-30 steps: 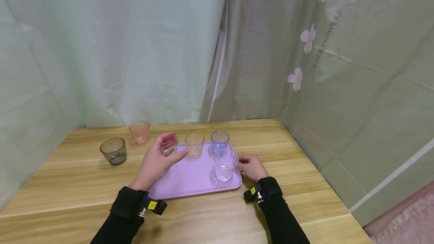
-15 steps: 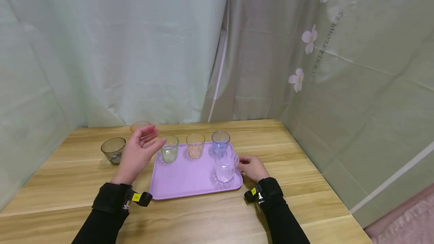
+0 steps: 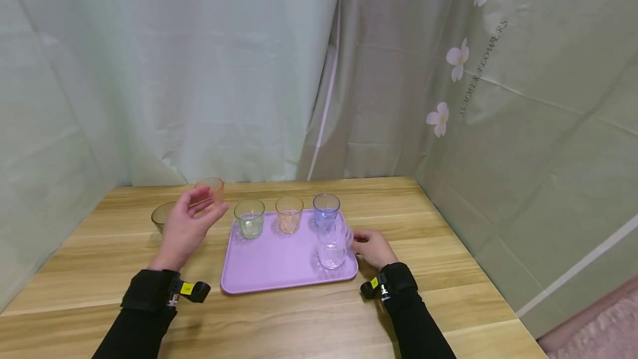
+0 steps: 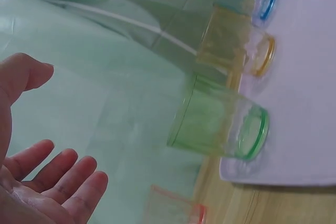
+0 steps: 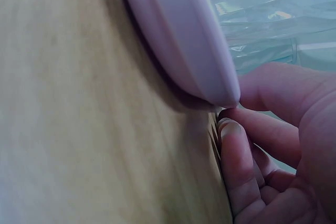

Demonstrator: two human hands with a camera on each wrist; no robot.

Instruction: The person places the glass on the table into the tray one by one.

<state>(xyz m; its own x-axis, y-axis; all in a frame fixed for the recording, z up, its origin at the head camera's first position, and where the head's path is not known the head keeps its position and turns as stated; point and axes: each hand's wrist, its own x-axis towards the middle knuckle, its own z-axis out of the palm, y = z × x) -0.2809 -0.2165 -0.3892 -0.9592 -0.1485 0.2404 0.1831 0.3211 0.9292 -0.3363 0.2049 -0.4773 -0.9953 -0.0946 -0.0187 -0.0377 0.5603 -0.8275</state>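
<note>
My left hand (image 3: 185,231) is raised left of the lilac tray (image 3: 279,281), its fingers and thumb spread with nothing between them. Beyond its fingertips stands a pinkish-orange glass (image 3: 215,188), partly hidden by the hand. A smoky dark glass (image 3: 159,216) is partly covered too. Along the tray's far side stand a green glass (image 3: 250,220), an amber glass (image 3: 289,216) and a blue glass (image 3: 326,206). A clear glass mug (image 3: 332,254) stands at the tray's right end. There, the thumb and curled fingers of my right hand (image 3: 372,248) hold the tray's edge.
All this is on a wooden table (image 3: 438,303). Pale green curtains (image 3: 224,71) enclose its back and sides. A pink fluffy surface (image 3: 598,326) shows at the lower right, beyond the curtain.
My left hand has moved left from beside the green glass, uncovering it, and now lies in front of the pinkish-orange and smoky glasses. My right hand has stayed at the tray's edge.
</note>
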